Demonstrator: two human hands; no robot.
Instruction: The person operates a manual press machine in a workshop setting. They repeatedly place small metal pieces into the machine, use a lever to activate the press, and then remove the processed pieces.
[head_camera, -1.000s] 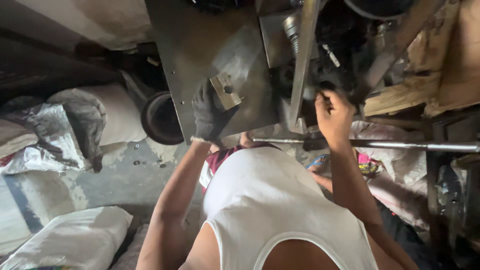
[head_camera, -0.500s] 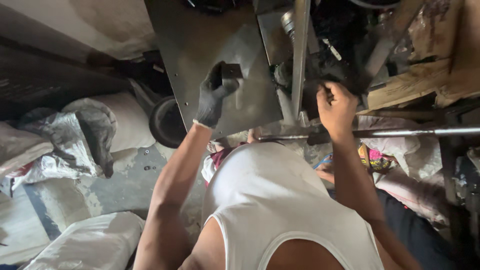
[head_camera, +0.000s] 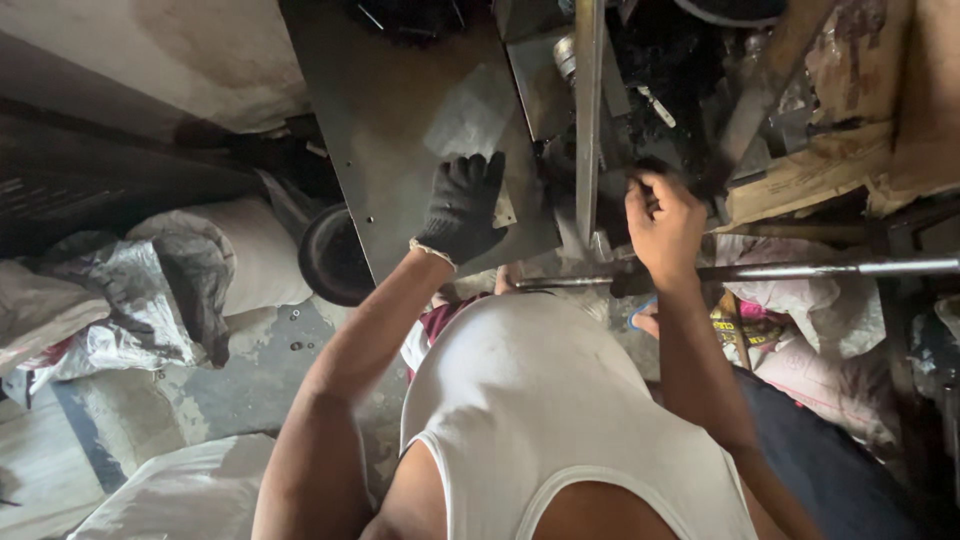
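My left hand (head_camera: 462, 205), in a black knit glove, presses on a grey metal plate (head_camera: 400, 120) and covers a small pale metal piece (head_camera: 504, 212) that shows at its palm edge. My right hand (head_camera: 662, 222) is bare. Its fingers are closed around a dark machine part (head_camera: 700, 180) just right of an upright metal bar (head_camera: 588, 110). A long horizontal steel rod (head_camera: 830, 268) runs below that hand. My white vest (head_camera: 540, 420) fills the lower middle of the view.
A dark round bowl (head_camera: 335, 255) lies at the plate's lower left corner. Grey and white sacks (head_camera: 190, 270) are piled on the left, with another white sack (head_camera: 190, 495) near my left elbow. Cardboard scraps (head_camera: 850, 150) and crumpled bags (head_camera: 800, 330) crowd the right side.
My gloved left hand has slid down and right across the plate, towards the upright bar. My right hand has stayed closed on the dark part.
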